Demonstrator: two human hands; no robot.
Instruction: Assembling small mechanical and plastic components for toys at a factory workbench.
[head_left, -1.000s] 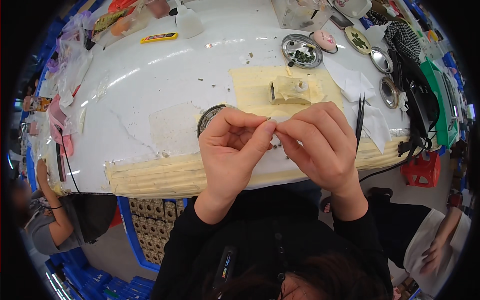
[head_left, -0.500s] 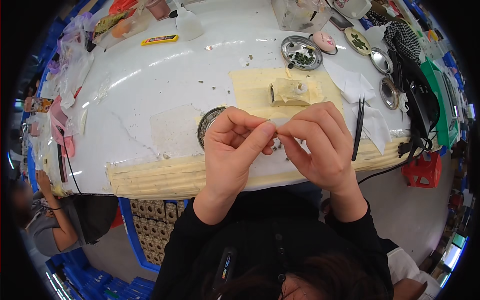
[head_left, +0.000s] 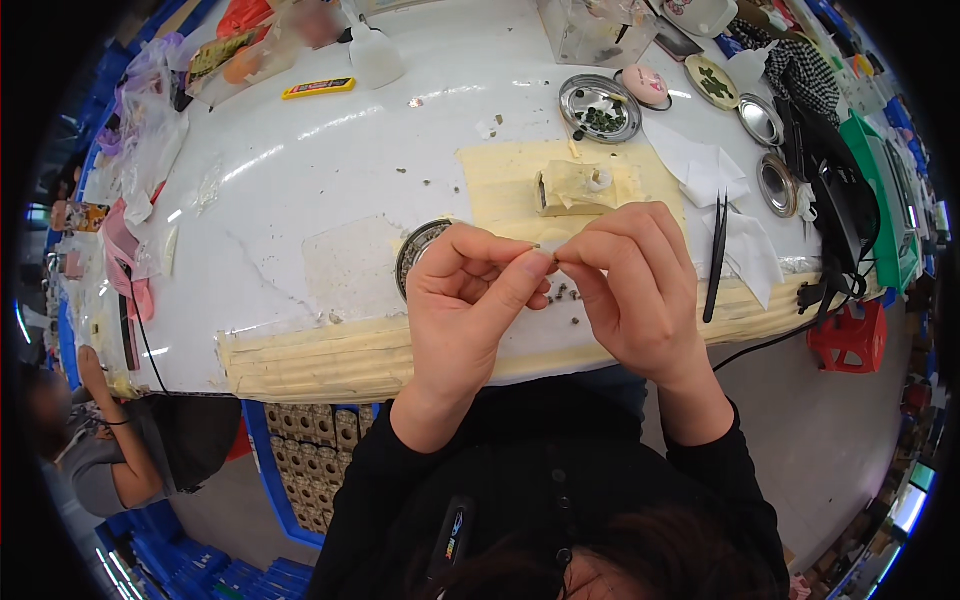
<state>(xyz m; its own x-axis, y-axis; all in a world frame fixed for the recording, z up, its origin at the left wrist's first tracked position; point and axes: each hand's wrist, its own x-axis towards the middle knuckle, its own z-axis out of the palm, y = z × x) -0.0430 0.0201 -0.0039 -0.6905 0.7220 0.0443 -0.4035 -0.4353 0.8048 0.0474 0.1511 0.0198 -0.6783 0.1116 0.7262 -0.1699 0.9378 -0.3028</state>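
Observation:
Above the table's near edge, my left hand [head_left: 465,310] pinches a tiny greenish piece [head_left: 538,246] between thumb and forefinger; its kind is too small to make out. My right hand [head_left: 640,290] is closed in a pinch just beside it, fingertips almost meeting the left ones. Whatever those right fingertips hold is hidden or too small to name. Several small dark bits [head_left: 562,294] lie on the table beneath my hands. Partly behind my left hand sits a round metal dish [head_left: 418,245] with small grey pieces in it. Beyond my hands stands a tape-covered block [head_left: 575,190].
Black tweezers [head_left: 717,255] lie on white paper [head_left: 750,250] at right. Farther off are a metal plate [head_left: 628,125] with dark green bits, a pink round object [head_left: 646,86], and a yellow cutter [head_left: 318,88]. A co-worker's arm [head_left: 120,440] shows at far left.
Both hands keep their pinch with fingertips close together. The right hand has shifted slightly, and the greenish piece shows more clearly at the left fingertips. The view has tilted a little.

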